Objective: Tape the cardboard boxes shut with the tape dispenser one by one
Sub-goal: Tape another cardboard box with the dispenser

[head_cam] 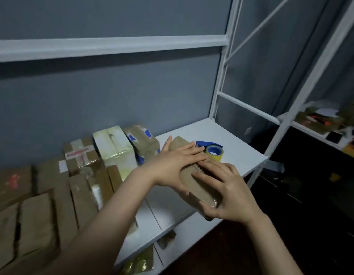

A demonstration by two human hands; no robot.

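Pressing tape flat on the long brown cardboard box mid-way along the white shelf, left hand straight-fingered on top, right hand gripping the near end at 5 o'clock, next probably fetching the blue tape dispenser at 1 o'clock.

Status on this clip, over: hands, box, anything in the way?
Left hand flat on cardboard box top, right hand gripping its near end. Tape dispenser unheld on shelf behind box. Nothing blocking.
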